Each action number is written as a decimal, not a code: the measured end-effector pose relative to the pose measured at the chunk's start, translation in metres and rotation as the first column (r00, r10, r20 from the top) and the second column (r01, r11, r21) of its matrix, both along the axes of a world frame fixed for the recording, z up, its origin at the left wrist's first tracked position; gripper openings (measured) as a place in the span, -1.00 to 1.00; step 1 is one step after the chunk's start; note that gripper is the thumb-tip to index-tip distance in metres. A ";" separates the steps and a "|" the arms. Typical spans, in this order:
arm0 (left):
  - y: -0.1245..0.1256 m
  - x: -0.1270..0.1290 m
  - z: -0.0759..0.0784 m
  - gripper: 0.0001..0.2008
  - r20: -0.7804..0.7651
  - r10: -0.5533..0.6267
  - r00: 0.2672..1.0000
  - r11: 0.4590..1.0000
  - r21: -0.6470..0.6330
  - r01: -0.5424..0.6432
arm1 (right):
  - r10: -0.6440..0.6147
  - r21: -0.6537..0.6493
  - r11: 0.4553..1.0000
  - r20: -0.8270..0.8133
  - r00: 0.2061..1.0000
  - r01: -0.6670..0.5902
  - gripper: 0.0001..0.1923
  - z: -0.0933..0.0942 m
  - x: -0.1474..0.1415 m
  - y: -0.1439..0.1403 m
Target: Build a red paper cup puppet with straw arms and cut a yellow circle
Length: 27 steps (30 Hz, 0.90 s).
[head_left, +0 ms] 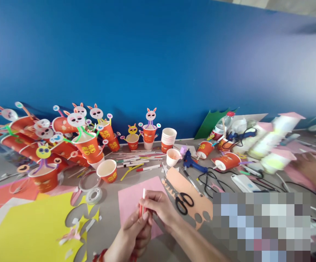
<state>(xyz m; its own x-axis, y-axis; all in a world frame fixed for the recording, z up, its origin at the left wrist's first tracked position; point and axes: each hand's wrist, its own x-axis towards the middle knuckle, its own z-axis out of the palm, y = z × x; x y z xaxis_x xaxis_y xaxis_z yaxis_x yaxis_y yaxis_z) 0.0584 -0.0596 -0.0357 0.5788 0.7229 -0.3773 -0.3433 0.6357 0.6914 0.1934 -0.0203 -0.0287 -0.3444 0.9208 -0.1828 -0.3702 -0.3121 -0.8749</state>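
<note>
Both of my hands are together over a sheet of pink paper (pixel 127 191) at the front of the table. My left hand (pixel 136 231) is closed around a thin red-and-white stick (pixel 144 193) that stands roughly upright. My right hand (pixel 158 205) pinches the same stick near its white top end. Whether it is one piece or several side by side, I cannot tell. To the right, black-handled scissors (pixel 187 199) rest on peach paper (pixel 181 178) with round cut-outs. A roll of white tape (pixel 94 195) lies left of the pink paper.
Red paper cups with rabbit faces (pixel 84 145) crowd the left. Markers (pixel 148 168) and a stack of cups (pixel 169 136) sit behind. A blue glue gun (pixel 196 164) with black cable lies right. Yellow paper (pixel 32 225) covers front left. Another person's hand (pixel 313 169) reaches in at right.
</note>
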 end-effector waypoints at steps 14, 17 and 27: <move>0.001 -0.001 -0.001 -0.54 0.032 0.049 0.998 0.995 -0.085 -0.046 | -0.022 0.019 1.000 0.065 0.998 0.021 -0.59 -0.005 -0.001 0.004; 0.004 -0.001 -0.005 -0.55 0.052 0.054 0.997 0.995 -0.088 -0.050 | -0.051 0.045 0.998 0.100 0.994 0.047 -0.58 -0.012 -0.001 0.004; 0.009 -0.001 -0.012 -0.56 0.069 0.043 0.997 0.994 -0.107 -0.036 | -0.052 0.121 0.992 0.204 0.977 0.028 -0.56 -0.018 -0.001 0.007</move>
<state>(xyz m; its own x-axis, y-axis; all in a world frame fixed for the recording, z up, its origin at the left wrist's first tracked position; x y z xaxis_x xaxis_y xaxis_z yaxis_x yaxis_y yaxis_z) 0.0572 -0.0504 -0.0482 0.5785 0.7042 -0.4116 -0.4154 0.6886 0.5943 0.1922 -0.0136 -0.0463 -0.2731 0.9522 -0.1367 -0.1875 -0.1921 -0.9633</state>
